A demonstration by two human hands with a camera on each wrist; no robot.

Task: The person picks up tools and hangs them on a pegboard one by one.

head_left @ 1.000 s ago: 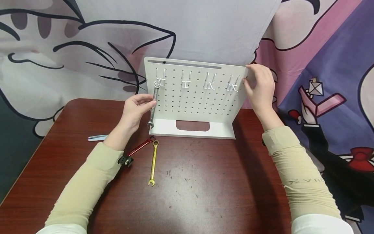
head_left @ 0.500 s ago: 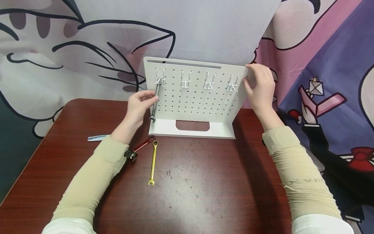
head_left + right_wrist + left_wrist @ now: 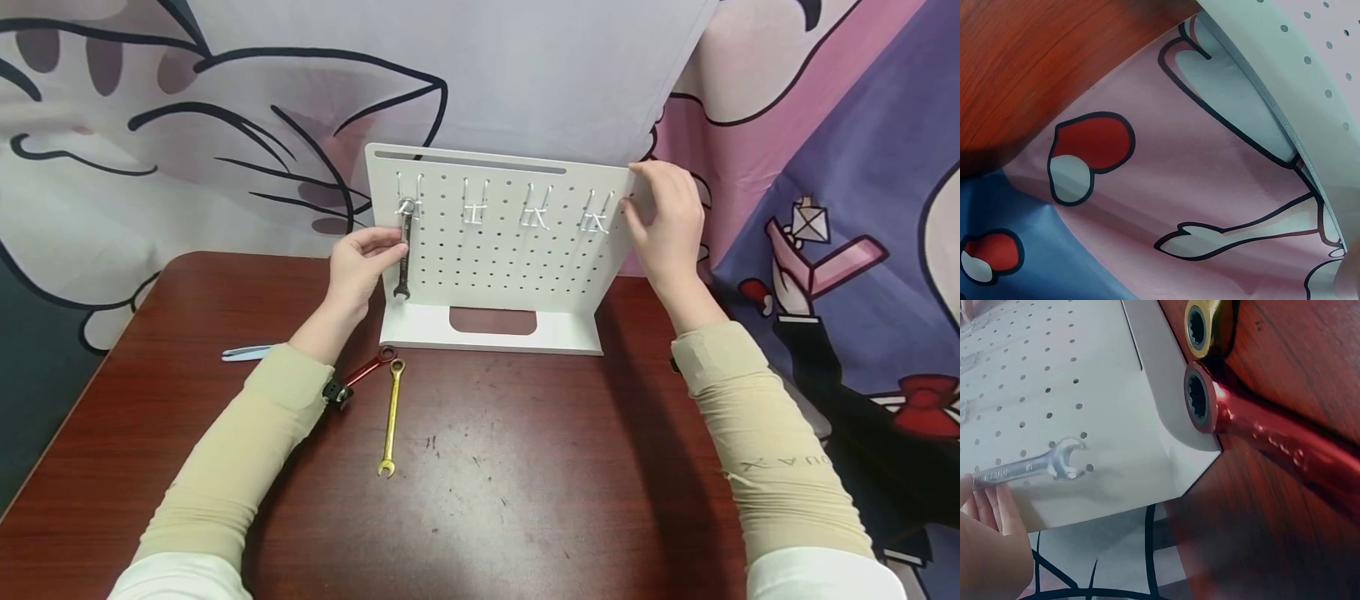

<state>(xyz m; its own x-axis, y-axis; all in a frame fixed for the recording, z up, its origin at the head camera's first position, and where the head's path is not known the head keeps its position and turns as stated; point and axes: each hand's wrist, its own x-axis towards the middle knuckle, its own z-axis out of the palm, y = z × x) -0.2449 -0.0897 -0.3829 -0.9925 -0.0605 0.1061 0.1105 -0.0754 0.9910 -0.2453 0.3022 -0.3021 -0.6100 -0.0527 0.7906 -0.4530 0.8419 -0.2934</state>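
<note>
My left hand point(image 3: 358, 268) pinches a silver combination wrench point(image 3: 405, 250) by its shaft, between thumb and fingers. The wrench hangs upright against the white pegboard point(image 3: 510, 267), its ring end at the leftmost hook point(image 3: 408, 204) and its open end down. In the left wrist view the open end point(image 3: 1067, 461) lies close over the board's face. At the board's upper right corner, my right hand point(image 3: 667, 221) grips the edge, thumb on the front and fingers at the top. Below the board lie a red wrench point(image 3: 367, 367), partly hidden by the left wrist, and a yellow wrench point(image 3: 390, 421).
Three more double hooks run along the board to the right, among them one near the right edge point(image 3: 595, 218). A light-blue tweezers-like tool point(image 3: 246, 354) lies on the brown table point(image 3: 540, 467) left of the left wrist. A printed cloth point(image 3: 555, 75) hangs behind.
The left hand has moved slightly right and up with the silver wrench. Its ring end has come to the leftmost hook and its shaft has swung more upright. The right hand stays put.
</note>
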